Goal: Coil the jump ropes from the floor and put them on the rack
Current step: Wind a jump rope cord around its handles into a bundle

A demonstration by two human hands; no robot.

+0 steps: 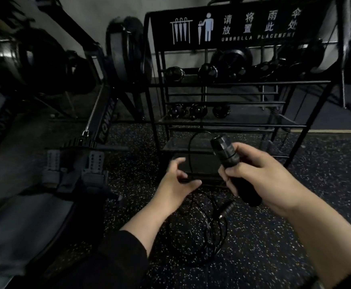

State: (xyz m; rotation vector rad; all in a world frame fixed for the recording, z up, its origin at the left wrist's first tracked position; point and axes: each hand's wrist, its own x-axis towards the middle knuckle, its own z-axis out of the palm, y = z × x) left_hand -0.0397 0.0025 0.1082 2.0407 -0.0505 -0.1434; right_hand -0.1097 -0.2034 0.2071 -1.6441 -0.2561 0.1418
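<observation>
Two hands in view. Right hand (260,174), centre right, gripped one black jump rope handle (233,167), fingers curled round it. Left hand (176,182), centre, fingers loosely spread, held nothing. Thin black rope (201,232) lay tangled on speckled floor (274,236), second handle (226,209) beside it. One black rack (222,124) behind.

Rack (241,84) behind hands; rope (201,226) on floor (274,236) before it

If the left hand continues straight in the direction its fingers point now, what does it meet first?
Probably the thin black cord that rises just beyond the left hand, whose fingers point up and forward. Behind the cord stands the black rack. Depth is hard to judge in this dim single view.
</observation>
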